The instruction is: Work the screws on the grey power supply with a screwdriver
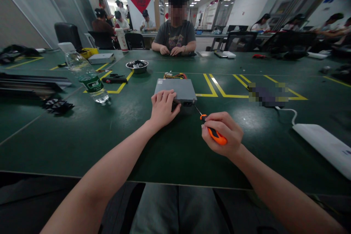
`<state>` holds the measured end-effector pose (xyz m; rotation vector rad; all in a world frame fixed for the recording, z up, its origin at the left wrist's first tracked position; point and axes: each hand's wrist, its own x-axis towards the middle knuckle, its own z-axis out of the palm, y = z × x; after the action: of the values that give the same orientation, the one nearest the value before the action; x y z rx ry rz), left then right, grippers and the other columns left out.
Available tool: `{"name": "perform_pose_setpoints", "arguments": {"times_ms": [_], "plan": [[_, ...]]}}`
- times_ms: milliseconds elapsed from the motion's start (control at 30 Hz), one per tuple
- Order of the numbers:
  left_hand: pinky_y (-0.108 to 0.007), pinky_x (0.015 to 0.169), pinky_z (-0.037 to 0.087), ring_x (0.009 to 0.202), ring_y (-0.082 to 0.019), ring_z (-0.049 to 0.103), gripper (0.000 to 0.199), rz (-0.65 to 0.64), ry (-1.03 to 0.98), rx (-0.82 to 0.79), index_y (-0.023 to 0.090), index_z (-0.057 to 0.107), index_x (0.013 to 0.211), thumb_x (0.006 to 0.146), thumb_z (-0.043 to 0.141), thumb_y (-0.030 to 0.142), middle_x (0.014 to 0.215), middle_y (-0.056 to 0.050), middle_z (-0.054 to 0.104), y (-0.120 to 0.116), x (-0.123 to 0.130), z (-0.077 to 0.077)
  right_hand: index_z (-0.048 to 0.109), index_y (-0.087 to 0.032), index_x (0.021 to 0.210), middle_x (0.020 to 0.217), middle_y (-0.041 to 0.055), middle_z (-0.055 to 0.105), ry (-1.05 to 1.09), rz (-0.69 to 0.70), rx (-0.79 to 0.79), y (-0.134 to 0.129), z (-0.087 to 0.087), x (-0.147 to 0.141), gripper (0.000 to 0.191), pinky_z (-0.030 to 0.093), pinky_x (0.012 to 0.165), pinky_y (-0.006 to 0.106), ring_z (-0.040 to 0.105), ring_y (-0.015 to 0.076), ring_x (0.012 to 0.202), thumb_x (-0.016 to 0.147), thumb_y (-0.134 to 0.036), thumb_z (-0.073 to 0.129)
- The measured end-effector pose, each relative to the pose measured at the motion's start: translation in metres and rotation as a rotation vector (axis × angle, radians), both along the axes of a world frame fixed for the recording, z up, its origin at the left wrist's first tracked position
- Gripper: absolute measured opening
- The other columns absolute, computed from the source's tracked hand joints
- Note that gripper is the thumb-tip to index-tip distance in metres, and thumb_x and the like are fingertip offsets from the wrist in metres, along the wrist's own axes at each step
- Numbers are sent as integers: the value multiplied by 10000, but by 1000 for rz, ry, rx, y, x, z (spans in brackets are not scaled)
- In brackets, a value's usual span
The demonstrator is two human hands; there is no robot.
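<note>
A grey metal computer power supply [182,89] lies flat on the table in front of me, with a bundle of coloured cables [175,76] at its far side. My left hand [163,106] grips its near left corner, fingers over the top and thumb along the front face. An orange and black screwdriver [218,136] is pinched in my right hand [226,131]. Its shaft points up and left, the tip at the near right corner of the power supply; whether it sits in a screw is too small to tell.
To the left stand a water bottle [93,84] and a metal bowl [137,66] of small parts. Black metal parts [30,82] lie farther left. On the right, a blurred phone [265,95] is cabled to a white power bank [323,144]. Another person [175,33] sits opposite.
</note>
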<state>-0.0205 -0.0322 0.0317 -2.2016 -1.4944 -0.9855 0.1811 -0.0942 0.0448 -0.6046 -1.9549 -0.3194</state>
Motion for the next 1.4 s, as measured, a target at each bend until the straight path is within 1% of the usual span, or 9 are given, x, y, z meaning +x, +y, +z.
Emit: {"name": "perform_pose_setpoints", "arguments": {"times_ms": [500,600,700,867,1033,1133,1200,1300,1400], "plan": [[-430,915,275,1121,-260,404,312,4,-7,-2,218,484,1091,806,517,340,1217,-68,522,1,0,-1,541,-221,843,835,21,554,43,-10,-78,0,1,0,184,489,601,280,561,144,715,690,-132,592],[-429,917,273,1124,-261,404,310,4,-11,-2,220,484,1093,808,515,336,1222,-71,519,1,0,-1,543,-207,923,899,55,554,13,48,-140,-1,4,3,185,495,592,296,566,167,752,739,-222,551],[-428,917,273,1123,-261,402,314,2,-13,2,219,481,1096,807,517,337,1218,-70,520,1,0,-1,528,-186,1045,976,94,545,-2,99,-179,-2,6,7,275,502,576,307,572,186,784,801,-287,450],[-426,915,272,1127,-260,402,309,-4,-5,-3,221,480,1094,810,510,338,1218,-70,520,0,0,0,498,-205,1129,1004,91,584,-64,68,-19,-3,5,10,335,501,633,296,592,178,813,795,-220,516],[-424,912,274,1125,-259,403,313,2,4,4,214,477,1093,809,509,341,1212,-69,524,0,0,0,544,-205,944,918,68,624,-105,-10,94,-3,4,8,180,474,583,260,591,152,726,772,-239,588],[-423,913,272,1127,-258,404,311,3,7,6,214,477,1092,810,509,340,1214,-68,522,0,0,0,537,-197,873,897,61,643,-162,1,97,-6,5,5,99,456,567,244,583,129,677,782,-204,577],[-423,909,273,1125,-259,405,310,5,10,7,215,478,1092,810,509,339,1215,-68,523,0,-1,0,538,-190,870,881,64,647,-222,18,77,-8,6,3,119,457,564,247,586,134,668,784,-258,585],[-423,903,275,1117,-260,407,314,5,15,9,215,478,1093,807,513,338,1216,-66,525,0,-1,0,539,-157,961,962,111,626,-255,47,14,-13,5,1,219,485,604,267,609,172,775,823,-319,490],[-422,903,274,1109,-259,408,319,5,21,9,205,479,1093,807,515,343,1214,-64,525,0,0,1,514,-140,1063,1067,139,588,-256,77,-1,-15,4,0,271,499,633,271,608,184,863,828,-248,434]]}}
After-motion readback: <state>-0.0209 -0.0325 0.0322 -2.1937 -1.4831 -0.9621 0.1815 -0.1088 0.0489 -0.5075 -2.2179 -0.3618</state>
